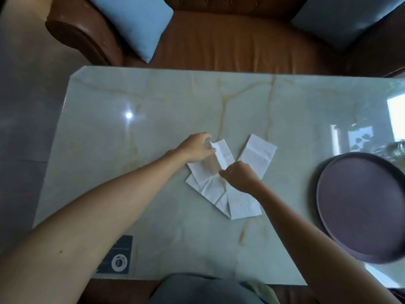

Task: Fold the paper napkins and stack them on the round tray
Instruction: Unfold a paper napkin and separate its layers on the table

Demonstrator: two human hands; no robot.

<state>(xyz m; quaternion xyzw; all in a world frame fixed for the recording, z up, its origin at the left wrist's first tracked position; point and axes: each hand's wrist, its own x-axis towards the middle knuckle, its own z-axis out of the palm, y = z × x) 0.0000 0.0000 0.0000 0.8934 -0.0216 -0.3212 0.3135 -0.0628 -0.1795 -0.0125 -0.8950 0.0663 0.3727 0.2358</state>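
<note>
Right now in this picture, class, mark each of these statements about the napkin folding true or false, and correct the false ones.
1. The round tray already holds a stack of folded napkins. False: nothing lies on it.
2. Both hands are at the left napkin. True: the left hand grips its far end and the right hand pinches near its middle.
3. The right napkin lies beside the tray's far rim. False: it lies on the table, apart from the tray.
4. The two napkins overlap at their near ends. True.
5. A red cushion leans on the sofa. False: the cushion is light blue.
</note>
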